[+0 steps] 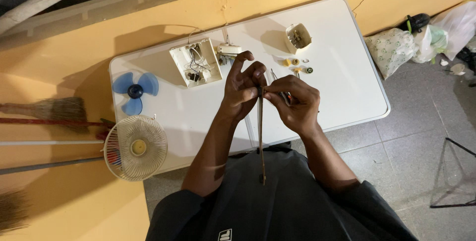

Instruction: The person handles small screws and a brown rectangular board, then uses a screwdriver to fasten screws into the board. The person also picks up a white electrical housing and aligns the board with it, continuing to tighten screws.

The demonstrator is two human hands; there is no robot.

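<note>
My left hand [241, 88] and my right hand [293, 103] meet above the white table [342, 87], both pinching the top end of a thin dark cable [261, 142] that hangs down toward my lap. My right hand also holds a slim metal tool [274, 76] whose tip sticks up past the fingers. Just beyond my left hand lies an opened white fan housing [195, 62] with wires showing inside, and a small white part [229, 49] next to it.
A blue fan blade [135, 91] lies at the table's left end and a white fan grille [136, 148] hangs off the near left edge. A white cup-shaped cover [298, 37] and small yellow parts [295, 62] sit farther back. Brooms [49, 109] lean left; bags [421, 40] lie on the floor right.
</note>
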